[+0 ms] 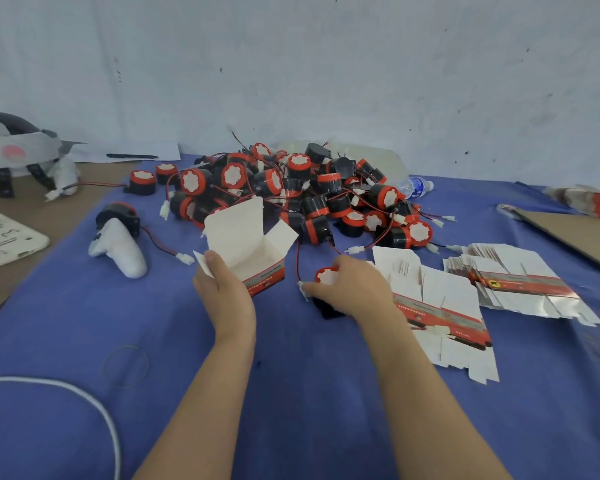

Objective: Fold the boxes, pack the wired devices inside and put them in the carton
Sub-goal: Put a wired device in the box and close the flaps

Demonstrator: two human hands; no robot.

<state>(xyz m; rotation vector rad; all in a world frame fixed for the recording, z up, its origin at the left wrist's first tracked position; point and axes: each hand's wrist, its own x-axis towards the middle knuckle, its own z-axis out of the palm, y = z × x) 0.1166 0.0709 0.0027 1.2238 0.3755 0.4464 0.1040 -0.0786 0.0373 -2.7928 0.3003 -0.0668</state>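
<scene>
My left hand [224, 292] holds an erected small white box [253, 247] with a red and grey printed band, its top flaps standing open, on the blue cloth. Just right of it, my right hand [352, 289] grips a black and red wired device [326, 277] with a white face; its red wire and white plug hang at the hand's left. A large pile of the same devices [291, 192] lies behind the box. Flat unfolded boxes [447, 313] lie to the right, with a second stack [520, 278] further right.
A white controller [122, 251] lies left of the box. A headset [14, 150] and a white plate [4, 237] are at the far left. A water bottle [414, 187] lies behind the pile. Brown cardboard [575, 233] sits at the right edge. A white cable [84, 400] curves at the lower left.
</scene>
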